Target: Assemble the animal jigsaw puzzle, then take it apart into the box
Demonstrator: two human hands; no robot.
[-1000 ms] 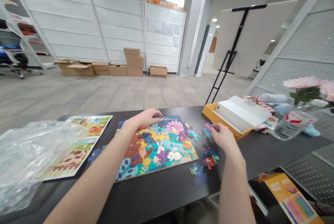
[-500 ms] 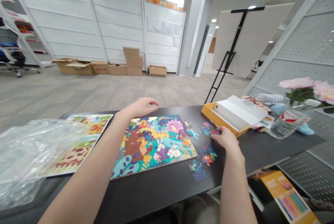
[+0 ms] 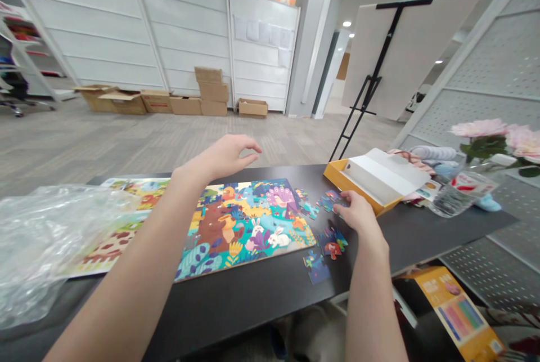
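Note:
A colourful animal puzzle (image 3: 248, 227) lies assembled on the black table (image 3: 261, 300). My left hand (image 3: 232, 155) hovers above its back edge, fingers apart and holding nothing. Loose blue and teal pieces (image 3: 318, 272) are scattered to the right of the puzzle, with a dark group showing a red shape (image 3: 332, 242) near its right corner. Beside the upper loose pieces (image 3: 329, 200) is my right hand (image 3: 354, 209), its thumb and fingers curled close together; whether a piece is between them is hidden.
Clear plastic wrap (image 3: 54, 238) covers part of the picture sheets (image 3: 112, 246) at left. An open yellow box (image 3: 375, 182) stands at the back right, near cloths, a plastic bottle (image 3: 459, 193) and pink flowers (image 3: 481, 128). Another yellow box (image 3: 459, 311) sits lower right.
My left hand has risen a little off the table's back edge. My right hand has shifted slightly left and up among the loose pieces. The view has moved slightly.

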